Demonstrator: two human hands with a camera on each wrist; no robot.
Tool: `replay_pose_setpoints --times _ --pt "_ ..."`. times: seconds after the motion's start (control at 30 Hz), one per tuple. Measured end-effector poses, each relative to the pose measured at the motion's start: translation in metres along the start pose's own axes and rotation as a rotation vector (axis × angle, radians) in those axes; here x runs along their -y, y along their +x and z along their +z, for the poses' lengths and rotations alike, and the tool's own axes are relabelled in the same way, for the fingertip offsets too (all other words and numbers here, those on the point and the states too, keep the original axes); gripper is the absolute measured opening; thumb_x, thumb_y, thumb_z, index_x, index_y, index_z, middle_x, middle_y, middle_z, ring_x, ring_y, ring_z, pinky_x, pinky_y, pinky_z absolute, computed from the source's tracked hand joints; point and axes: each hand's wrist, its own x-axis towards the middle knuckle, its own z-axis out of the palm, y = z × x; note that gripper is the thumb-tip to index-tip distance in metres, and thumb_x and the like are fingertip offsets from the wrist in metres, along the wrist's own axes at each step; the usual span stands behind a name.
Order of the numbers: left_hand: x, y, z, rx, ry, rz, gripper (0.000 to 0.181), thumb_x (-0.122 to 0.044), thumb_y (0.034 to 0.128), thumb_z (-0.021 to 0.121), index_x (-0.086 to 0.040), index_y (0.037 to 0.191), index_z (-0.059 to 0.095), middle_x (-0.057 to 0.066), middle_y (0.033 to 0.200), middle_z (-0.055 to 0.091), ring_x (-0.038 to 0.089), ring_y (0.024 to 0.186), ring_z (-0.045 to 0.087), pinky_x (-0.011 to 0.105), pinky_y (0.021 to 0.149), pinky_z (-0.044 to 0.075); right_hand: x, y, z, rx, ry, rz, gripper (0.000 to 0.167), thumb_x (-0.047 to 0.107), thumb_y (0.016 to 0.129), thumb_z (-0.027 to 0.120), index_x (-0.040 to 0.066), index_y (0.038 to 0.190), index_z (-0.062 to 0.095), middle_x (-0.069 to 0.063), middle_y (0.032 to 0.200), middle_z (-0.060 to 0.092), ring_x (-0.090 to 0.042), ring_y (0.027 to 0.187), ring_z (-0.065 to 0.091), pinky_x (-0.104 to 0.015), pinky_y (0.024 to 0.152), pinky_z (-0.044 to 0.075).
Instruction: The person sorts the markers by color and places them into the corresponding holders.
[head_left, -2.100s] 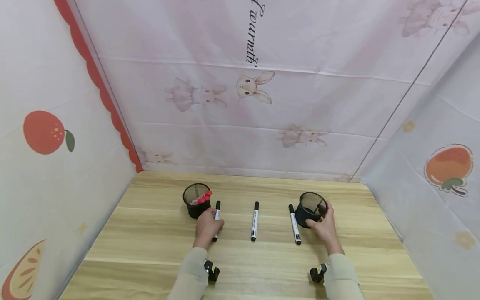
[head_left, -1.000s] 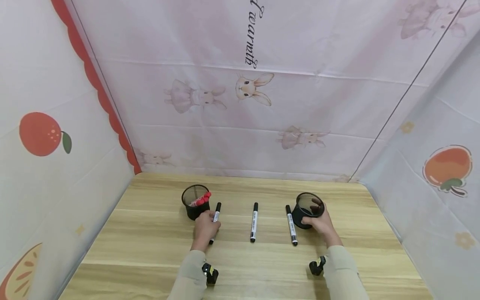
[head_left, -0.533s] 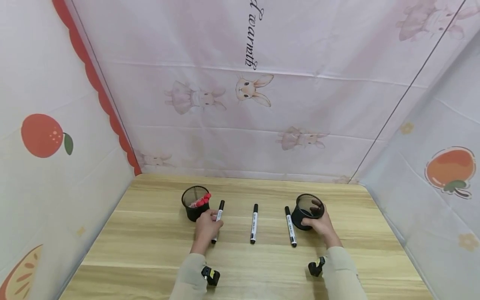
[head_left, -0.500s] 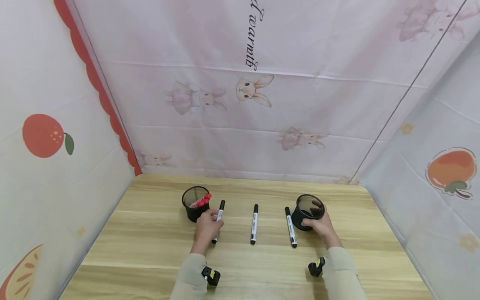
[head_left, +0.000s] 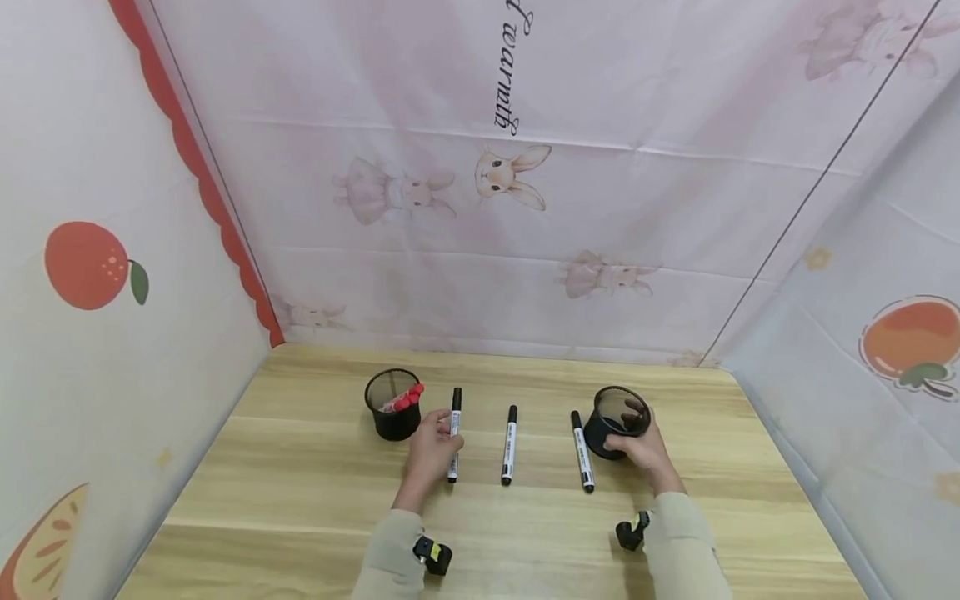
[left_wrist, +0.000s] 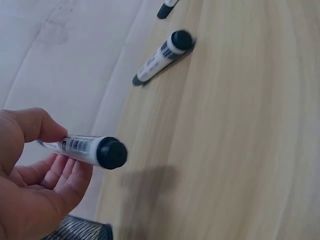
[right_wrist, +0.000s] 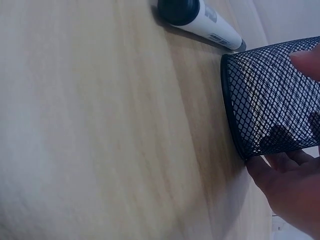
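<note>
My left hand (head_left: 432, 450) pinches a black-capped white marker (left_wrist: 82, 145) between thumb and fingers. In the left wrist view the marker looks raised off the table, its shadow falling apart from it. A black mesh pen holder (head_left: 602, 435) stands upright at the right, gripped round its side by my right hand (head_left: 647, 450); some fingers show through the mesh. Just left of that holder lies another marker (head_left: 582, 454), close beside it. Between the hands lies a middle marker (head_left: 509, 446). A second mesh pen holder (head_left: 393, 423), behind my left hand, contains red-capped pens (head_left: 408, 398).
Everything stands on a light wooden table (head_left: 480, 533). Printed fabric walls enclose it at the back (head_left: 450, 292) and on both sides. A small black camera (head_left: 433, 554) is worn on the left wrist, another camera (head_left: 632, 531) on the right.
My left hand has moved right and a little away from the left pen holder, bringing the marker along. Earlier, the right hand shifted its pen holder slightly left; it now stays still.
</note>
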Motion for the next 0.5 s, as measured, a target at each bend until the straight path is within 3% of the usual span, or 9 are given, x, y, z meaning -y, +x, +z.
replay_pose_setpoints --times 0.5 --pt "-0.017 0.002 0.028 0.026 -0.092 0.065 0.038 0.003 0.0793 0.063 -0.001 0.117 0.056 0.006 0.091 0.056 0.018 0.080 0.056 0.030 0.068 0.050 0.000 0.000 -0.002 0.008 -0.005 0.004 0.091 -0.007 0.063 0.073 0.001 0.139 0.024 -0.029 0.131 0.035 -0.038 0.122 0.034 -0.047 0.098 0.029"
